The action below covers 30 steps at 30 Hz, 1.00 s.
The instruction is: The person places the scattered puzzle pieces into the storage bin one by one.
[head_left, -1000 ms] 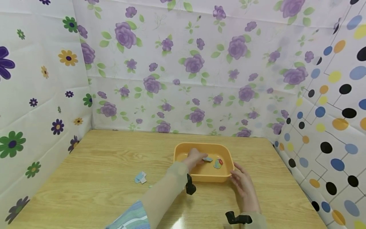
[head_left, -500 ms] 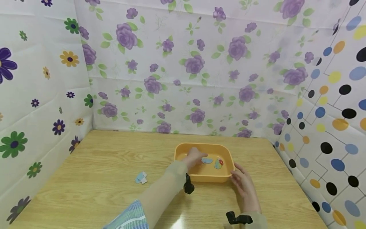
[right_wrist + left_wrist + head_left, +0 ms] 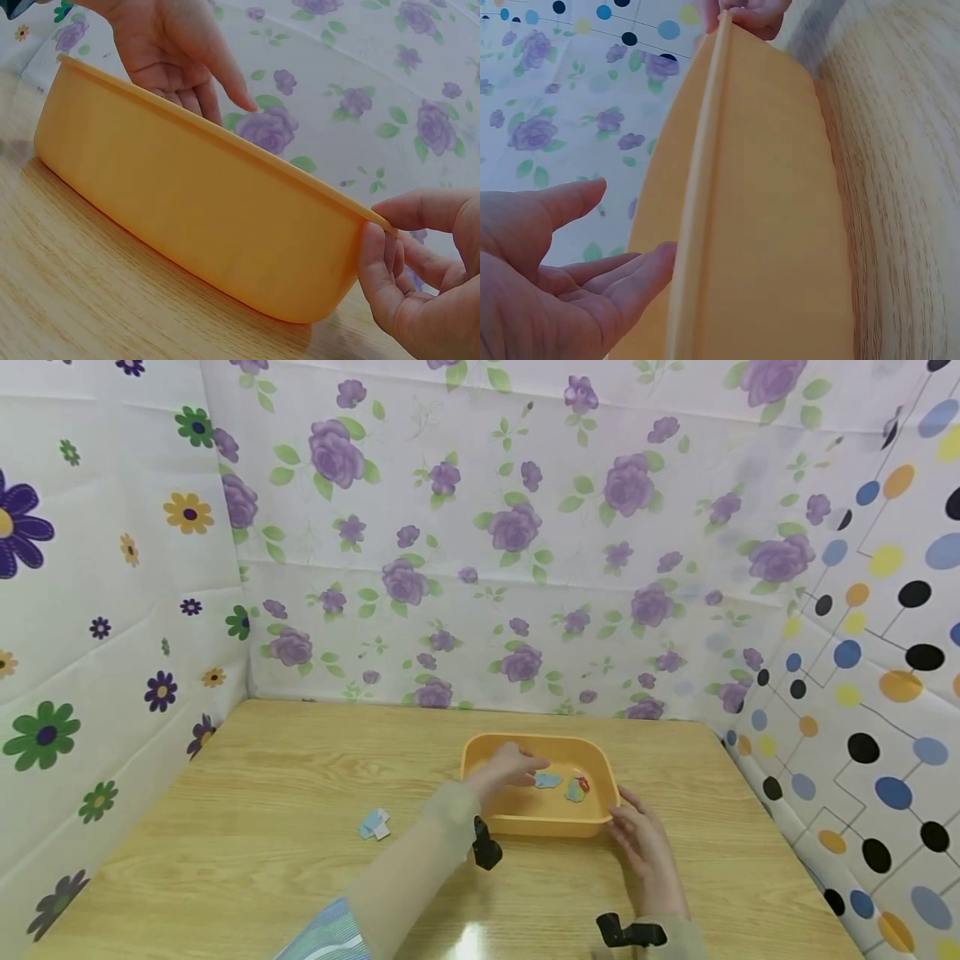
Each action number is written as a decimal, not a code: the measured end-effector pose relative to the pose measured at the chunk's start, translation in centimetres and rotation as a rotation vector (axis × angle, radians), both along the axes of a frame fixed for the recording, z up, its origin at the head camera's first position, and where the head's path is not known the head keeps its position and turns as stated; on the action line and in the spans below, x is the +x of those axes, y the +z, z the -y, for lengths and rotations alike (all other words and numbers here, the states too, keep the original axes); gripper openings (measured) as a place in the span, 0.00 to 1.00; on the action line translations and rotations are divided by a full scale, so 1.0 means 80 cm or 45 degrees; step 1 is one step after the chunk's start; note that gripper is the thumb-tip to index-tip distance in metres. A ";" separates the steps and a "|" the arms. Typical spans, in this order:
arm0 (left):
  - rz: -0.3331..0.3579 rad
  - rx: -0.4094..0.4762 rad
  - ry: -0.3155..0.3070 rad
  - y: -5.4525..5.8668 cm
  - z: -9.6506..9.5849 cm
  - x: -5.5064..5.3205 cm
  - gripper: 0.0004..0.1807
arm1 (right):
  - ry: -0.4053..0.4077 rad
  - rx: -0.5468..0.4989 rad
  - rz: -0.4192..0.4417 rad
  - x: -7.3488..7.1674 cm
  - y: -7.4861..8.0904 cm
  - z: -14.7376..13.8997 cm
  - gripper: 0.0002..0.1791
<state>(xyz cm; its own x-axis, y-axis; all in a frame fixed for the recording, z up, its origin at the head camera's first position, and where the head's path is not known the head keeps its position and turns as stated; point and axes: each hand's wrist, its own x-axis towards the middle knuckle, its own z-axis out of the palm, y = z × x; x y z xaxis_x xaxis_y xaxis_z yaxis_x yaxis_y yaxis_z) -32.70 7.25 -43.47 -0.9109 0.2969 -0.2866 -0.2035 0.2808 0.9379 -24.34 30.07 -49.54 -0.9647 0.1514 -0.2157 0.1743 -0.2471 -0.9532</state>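
An orange plastic tray (image 3: pixel 547 827) stands on the table. Inside lie a light blue flat cutout (image 3: pixel 548 781) and a green, yellow and red one (image 3: pixel 577 789). My left hand (image 3: pixel 512 765) reaches over the tray's near wall, just above the blue cutout, and holds nothing. In the left wrist view, the thumb of the left hand (image 3: pixel 570 292) is spread away from the fingers. My right hand (image 3: pixel 643 837) grips the tray's near right corner; in the right wrist view, the thumb and fingers of the right hand (image 3: pixel 427 262) pinch the rim.
Small light blue and white pieces (image 3: pixel 374 824) lie on the wooden table (image 3: pixel 315 768) left of the tray, beside my left forearm. Patterned cloth (image 3: pixel 450 527) rises behind the table and on both sides.
The blue cutout, tilted under my left fingers a second ago, now lies flat in the tray, let go. My left hand has lifted slightly. My right hand has stayed at the corner.
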 end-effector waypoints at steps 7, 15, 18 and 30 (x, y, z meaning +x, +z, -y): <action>-0.037 0.036 -0.026 0.005 0.025 0.006 0.31 | 0.005 -0.011 0.003 0.001 0.001 0.002 0.34; -0.105 0.074 -0.013 0.013 0.065 0.002 0.31 | 0.005 -0.013 0.013 0.001 0.004 0.003 0.34; -0.140 0.105 0.006 0.020 0.081 0.004 0.30 | 0.012 -0.001 0.015 0.001 0.004 0.004 0.34; -0.153 0.182 0.147 0.037 0.134 0.017 0.29 | -0.003 -0.014 0.035 0.002 0.006 0.003 0.34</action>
<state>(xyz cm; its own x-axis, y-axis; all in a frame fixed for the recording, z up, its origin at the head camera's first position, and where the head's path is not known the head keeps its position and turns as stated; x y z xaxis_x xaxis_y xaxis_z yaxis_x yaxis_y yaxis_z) -31.33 -3.48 -40.54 -0.9662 0.2185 -0.1366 -0.1113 0.1242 0.9860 -24.19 29.87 -49.05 -0.9580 0.1512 -0.2436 0.1996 -0.2582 -0.9452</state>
